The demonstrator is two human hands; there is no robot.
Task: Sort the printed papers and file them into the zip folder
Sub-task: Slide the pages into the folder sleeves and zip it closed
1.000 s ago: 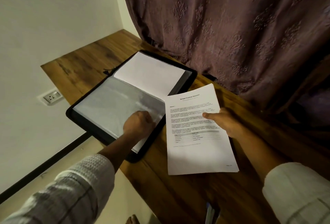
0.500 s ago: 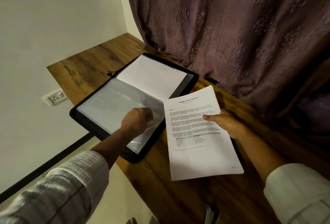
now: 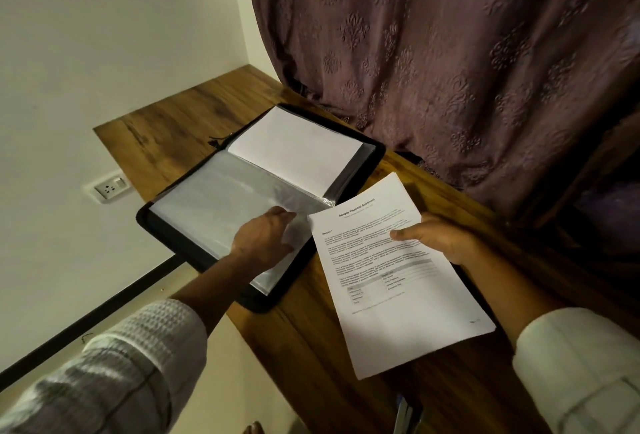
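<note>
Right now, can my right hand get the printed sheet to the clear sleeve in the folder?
Probably yes. The right hand holds the printed sheet just beside the clear sleeve, nothing lies between them, and the left hand seems to pinch the sleeve's edge on that side.

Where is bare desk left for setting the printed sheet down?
Free: wooden desk corner between wall and zip folder; strip between folder and printed sheet along the near edge. Crowded: centre, where left hand pinching the clear sleeve, the sheet and right hand meet.
</note>
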